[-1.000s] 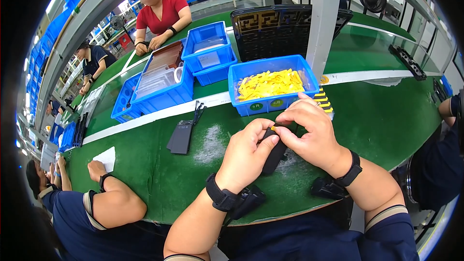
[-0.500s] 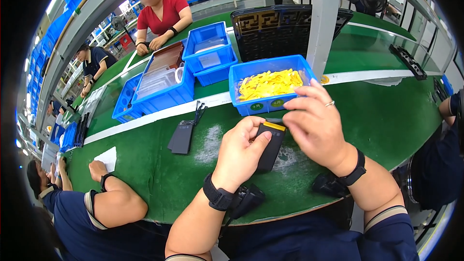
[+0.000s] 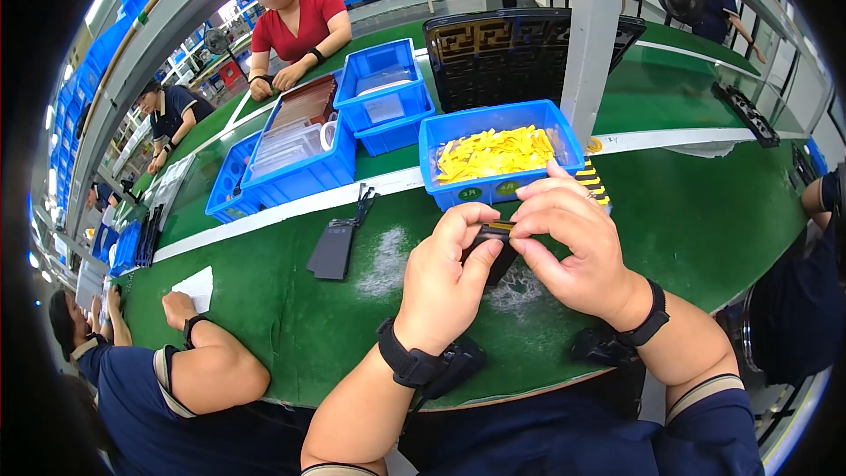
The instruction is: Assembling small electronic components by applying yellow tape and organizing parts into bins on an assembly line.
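Note:
My left hand point(image 3: 438, 278) grips a flat black battery point(image 3: 501, 266), its thumb on the near face. The battery is tilted so its top edge faces me, and a narrow yellow strip point(image 3: 500, 226) runs along that edge. At the strip's right end, my right hand point(image 3: 577, 251) is closed, thumb and fingertips pinching there; its fingers partly hide the spot. Just beyond both hands stands a blue bin point(image 3: 445, 197) full of small yellow pieces point(image 3: 493, 154). More black batteries point(image 3: 331, 249) with dark leads lie on the green table to the left.
Stacked blue bins point(image 3: 304, 181) stand at the back left, near a black patterned panel point(image 3: 493, 62). A grey post point(image 3: 589, 53) rises behind the yellow pieces. A co-worker's arm point(image 3: 216, 357) rests at left beside white paper point(image 3: 196, 287). Black-and-yellow striped tape point(image 3: 596, 183) shows beside the bin.
The battery has tipped, so its top edge faces me more and its front shows less. My right fingers have come down and closed at the yellow strip.

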Motion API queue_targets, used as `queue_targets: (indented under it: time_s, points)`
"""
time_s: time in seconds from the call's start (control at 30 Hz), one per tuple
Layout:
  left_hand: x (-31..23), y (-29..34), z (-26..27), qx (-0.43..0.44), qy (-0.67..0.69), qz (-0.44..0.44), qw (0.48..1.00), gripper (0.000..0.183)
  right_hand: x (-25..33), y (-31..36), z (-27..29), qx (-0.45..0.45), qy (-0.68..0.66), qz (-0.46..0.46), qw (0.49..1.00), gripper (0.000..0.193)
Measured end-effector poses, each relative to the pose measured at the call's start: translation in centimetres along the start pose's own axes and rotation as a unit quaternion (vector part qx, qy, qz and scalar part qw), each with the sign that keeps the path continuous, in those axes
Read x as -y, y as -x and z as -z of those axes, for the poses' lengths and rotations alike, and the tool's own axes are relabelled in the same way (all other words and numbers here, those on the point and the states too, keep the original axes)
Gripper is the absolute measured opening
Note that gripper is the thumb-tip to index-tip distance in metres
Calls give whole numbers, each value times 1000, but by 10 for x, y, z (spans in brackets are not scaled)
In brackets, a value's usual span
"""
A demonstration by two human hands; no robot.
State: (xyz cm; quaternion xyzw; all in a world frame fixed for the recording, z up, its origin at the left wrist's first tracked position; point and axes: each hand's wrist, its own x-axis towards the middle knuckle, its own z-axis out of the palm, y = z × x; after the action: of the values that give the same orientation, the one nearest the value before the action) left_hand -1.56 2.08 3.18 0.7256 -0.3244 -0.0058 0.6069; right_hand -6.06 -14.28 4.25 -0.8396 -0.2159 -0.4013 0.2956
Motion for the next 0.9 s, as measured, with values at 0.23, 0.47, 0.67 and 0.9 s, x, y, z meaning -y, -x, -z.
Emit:
queue_targets:
  time_s: [0.23, 0.47, 0.67, 0.9]
  points:
    - [8, 1, -3, -18, 122, 58, 991, 25, 3, -1, -1, -57, 58, 50, 995, 20]
    - [5, 2, -10, -29, 170, 76, 982, 24, -3, 2, -5, -66, 87, 91, 990, 29]
    - [1, 4, -14, -36, 187, 80, 978, 24, -2, 3, -6, -61, 91, 82, 991, 25]
    - [-13, 5, -10, -26, -8, 78, 997, 24, 0, 6, -9, -45, 9, -49, 998, 16]
